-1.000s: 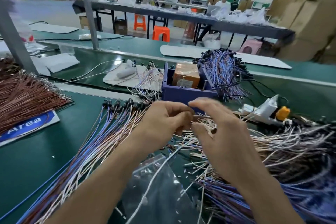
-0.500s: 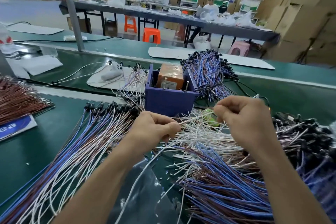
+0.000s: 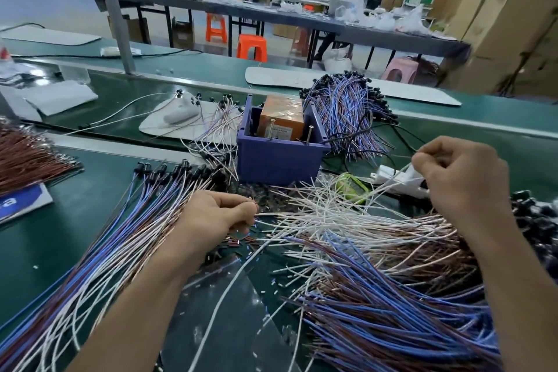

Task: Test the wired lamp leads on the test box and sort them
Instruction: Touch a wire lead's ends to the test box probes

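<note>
The left hand [image 3: 217,217] is closed in a loose fist low over the green bench [image 3: 60,238], its thumb and forefinger pinched on the bare ends of thin white and brown wires that run off to the right into the loose heap of leads [image 3: 347,232]. The right hand [image 3: 462,175] is raised higher and farther right, also closed, pinching the other end of a pale lead [image 3: 389,181] that slants down and left from its fingertips toward the heap. Whether both hands grip the same lead cannot be told among the tangle.

The purple test box [image 3: 280,157] stands beyond and between the two hands, apart from both, with an orange block [image 3: 282,119] inside it. To the left of the left forearm lies a combed row of leads [image 3: 120,235] with black lamp heads pointing away. Behind the box to the right sits a blue and brown bundle [image 3: 347,112]. A white power strip [image 3: 401,180] lies just under the right hand.
</note>
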A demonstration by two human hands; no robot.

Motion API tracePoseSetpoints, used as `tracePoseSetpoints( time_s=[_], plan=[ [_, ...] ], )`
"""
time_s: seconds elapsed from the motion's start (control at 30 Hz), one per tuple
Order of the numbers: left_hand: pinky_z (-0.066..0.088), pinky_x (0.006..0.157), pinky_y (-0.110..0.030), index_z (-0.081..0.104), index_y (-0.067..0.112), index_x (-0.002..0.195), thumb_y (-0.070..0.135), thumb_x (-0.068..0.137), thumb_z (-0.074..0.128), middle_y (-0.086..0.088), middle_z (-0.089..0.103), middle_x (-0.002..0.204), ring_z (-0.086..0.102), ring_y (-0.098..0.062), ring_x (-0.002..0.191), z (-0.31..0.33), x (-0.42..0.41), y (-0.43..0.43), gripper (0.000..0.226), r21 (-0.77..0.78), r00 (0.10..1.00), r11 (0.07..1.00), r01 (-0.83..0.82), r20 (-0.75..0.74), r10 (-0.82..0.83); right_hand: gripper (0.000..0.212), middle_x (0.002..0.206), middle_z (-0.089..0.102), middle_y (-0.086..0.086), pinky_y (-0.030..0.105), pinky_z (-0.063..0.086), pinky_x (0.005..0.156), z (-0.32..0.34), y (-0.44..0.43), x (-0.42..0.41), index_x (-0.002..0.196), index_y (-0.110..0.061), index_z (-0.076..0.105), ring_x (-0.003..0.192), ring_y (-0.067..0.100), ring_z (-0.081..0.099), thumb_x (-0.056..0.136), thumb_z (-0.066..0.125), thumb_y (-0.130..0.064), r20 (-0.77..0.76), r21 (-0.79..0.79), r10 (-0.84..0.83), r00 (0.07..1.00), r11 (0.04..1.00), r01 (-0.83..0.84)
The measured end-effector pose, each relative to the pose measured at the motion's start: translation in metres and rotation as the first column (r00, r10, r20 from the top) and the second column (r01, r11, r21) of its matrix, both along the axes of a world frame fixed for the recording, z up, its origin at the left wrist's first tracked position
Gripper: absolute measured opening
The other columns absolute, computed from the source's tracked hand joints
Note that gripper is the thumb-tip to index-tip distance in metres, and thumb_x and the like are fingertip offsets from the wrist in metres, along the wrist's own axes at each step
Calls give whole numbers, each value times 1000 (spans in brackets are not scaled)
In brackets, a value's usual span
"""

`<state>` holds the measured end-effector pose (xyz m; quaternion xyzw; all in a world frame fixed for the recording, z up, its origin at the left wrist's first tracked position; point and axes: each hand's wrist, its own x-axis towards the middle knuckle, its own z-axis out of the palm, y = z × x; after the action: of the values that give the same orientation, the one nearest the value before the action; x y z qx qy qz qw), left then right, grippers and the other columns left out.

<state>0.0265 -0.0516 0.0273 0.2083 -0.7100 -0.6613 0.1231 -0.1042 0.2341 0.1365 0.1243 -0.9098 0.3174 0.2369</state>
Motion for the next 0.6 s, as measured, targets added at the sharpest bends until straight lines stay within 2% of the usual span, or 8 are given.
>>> tracePoseSetpoints(
  time_s=[0.1, 0.17, 0.2, 0.27, 0.33, 0.4, 0.5, 0.6],
  plan=[
    [56, 69, -24, 83, 39, 87, 6, 83, 79, 8, 79, 84, 72, -8, 69, -3, 2, 2, 33, -145, 996, 986, -86, -11, 85, 22, 55, 63, -19, 19, 40, 54, -11, -7, -2, 68, -28, 68, 52, 0, 58, 88, 74, -23, 45, -38, 46, 998, 998, -45],
    [49, 60, -25, 80, 46, 98, 1, 80, 73, 18, 78, 90, 61, -10, 60, -2, 6, 2, 49, -243, 997, 967, -80, -31, 75, 19, 51, 62, -20, 19, 35, 51, -17, -11, -3, 70, -24, 70, 47, -1, 56, 89, 74, -24, 72, -77, 62, 996, 995, -56],
    [44, 55, -22, 79, 47, 101, 1, 79, 70, 18, 77, 87, 52, -12, 55, 0, 9, 3, 52, -239, 998, 970, -42, -52, 30, 18, 52, 62, -23, 20, 34, 50, -19, -13, -4, 71, -23, 70, 46, -2, 55, 89, 73, -24, 81, -94, 71, 994, 994, -64],
    [41, 52, -16, 79, 46, 105, 12, 74, 66, 14, 76, 82, 49, -10, 56, 4, 11, 9, 48, -173, 991, 981, 92, -80, -107, 17, 52, 62, -18, 22, 34, 50, -22, -16, -5, 73, -22, 71, 45, -2, 53, 90, 72, -23, 100, -126, 89, 991, 989, -76],
    [50, 69, -8, 79, 44, 107, 23, 74, 69, 16, 79, 99, 69, 1, 80, 5, 9, 18, 41, -138, 964, 961, 240, -81, -253, 15, 50, 63, -10, 23, 36, 51, -25, -19, -6, 75, -21, 72, 44, 0, 53, 90, 73, -22, 110, -155, 100, 989, 985, -82],
    [54, 84, -11, 79, 46, 105, 26, 80, 77, 18, 78, 105, 72, 2, 99, 1, 5, 25, 32, -178, 947, 936, 303, -55, -317, 15, 52, 63, -10, 23, 38, 51, -27, -20, -6, 75, -21, 72, 43, 1, 52, 90, 72, -21, 117, -184, 108, 987, 979, -85],
    [54, 89, -19, 80, 48, 95, 20, 85, 82, 19, 79, 97, 73, 2, 95, -6, 0, 29, 30, -276, 953, 915, 294, 16, -301, 17, 53, 64, -16, 20, 37, 43, -26, -20, -6, 74, -22, 71, 40, 1, 50, 91, 71, -18, 130, -256, 119, 984, 963, -83],
    [56, 81, -24, 80, 48, 92, 33, 77, 85, 19, 78, 89, 73, 1, 84, -8, 1, 31, 22, -304, 983, 936, 177, 6, -184, 19, 54, 65, -19, 19, 37, 44, -24, -17, -6, 72, -23, 70, 40, 0, 52, 91, 71, -19, 137, -315, 122, 983, 946, -74]
  ],
)
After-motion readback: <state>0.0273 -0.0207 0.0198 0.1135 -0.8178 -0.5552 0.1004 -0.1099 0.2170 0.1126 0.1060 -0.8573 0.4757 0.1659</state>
